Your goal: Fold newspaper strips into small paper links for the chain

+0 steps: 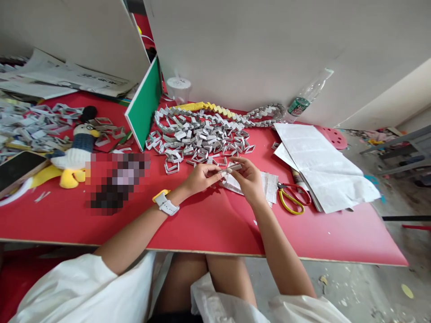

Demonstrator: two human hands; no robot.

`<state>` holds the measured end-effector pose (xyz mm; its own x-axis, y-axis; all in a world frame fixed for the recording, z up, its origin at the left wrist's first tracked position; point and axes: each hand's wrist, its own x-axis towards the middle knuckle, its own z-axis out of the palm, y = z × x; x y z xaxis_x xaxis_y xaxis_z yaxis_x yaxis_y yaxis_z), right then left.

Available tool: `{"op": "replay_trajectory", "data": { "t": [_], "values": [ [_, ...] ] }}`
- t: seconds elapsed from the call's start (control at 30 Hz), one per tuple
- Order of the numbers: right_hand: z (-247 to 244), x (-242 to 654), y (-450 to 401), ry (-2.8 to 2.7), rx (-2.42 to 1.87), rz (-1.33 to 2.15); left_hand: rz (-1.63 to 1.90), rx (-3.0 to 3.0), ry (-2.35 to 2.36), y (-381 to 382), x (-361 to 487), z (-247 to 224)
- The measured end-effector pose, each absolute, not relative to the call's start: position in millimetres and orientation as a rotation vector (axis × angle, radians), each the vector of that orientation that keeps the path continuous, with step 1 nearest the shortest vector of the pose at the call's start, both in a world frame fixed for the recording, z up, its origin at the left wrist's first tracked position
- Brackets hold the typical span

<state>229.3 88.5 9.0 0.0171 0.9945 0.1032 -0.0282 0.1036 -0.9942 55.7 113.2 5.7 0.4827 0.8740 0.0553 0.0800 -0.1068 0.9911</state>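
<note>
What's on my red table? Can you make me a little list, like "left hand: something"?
Left hand: fingers pinching small folded grey-white paper
Right hand: fingers also pinching it; one piece or two, I can't tell
Middle: pile of loose folded grey-white paper pieces
Behind pile: long zigzag yellow-and-grey folded chain
Right: metal scissors with red and yellow handles; large white paper sheet
Left: white-and-blue plush bird with yellow feet
Table: red, flat-topped

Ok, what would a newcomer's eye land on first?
Probably the heap of paper links on the red table, with a part-yellow chain curving behind it. Next, the green panel left of the heap, and the plush bird farther left. Nearer, the left hand and right hand pinch a paper piece before the heap.
</note>
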Motion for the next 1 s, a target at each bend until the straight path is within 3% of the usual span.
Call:
{"op": "replay_trajectory", "data": {
  "t": [0.33,0.5,0.7,0.87,1.0],
  "values": [
    [7,226,86,-1.265,-1.216,1.118,0.967,1.758,1.049,105,63,-6],
    [1,215,76,-1.608,-1.461,0.656,1.019,1.967,1.178,104,63,-7],
    [-6,208,70,-1.958,-1.373,0.362,0.929,2.214,1.087,109,57,-7],
    [-2,207,66,-1.991,-1.335,0.403,0.834,2.326,1.044,112,54,-7],
    [-3,207,67,-1.805,-1.346,0.711,0.811,2.398,1.091,115,52,-9]
  ]
}}
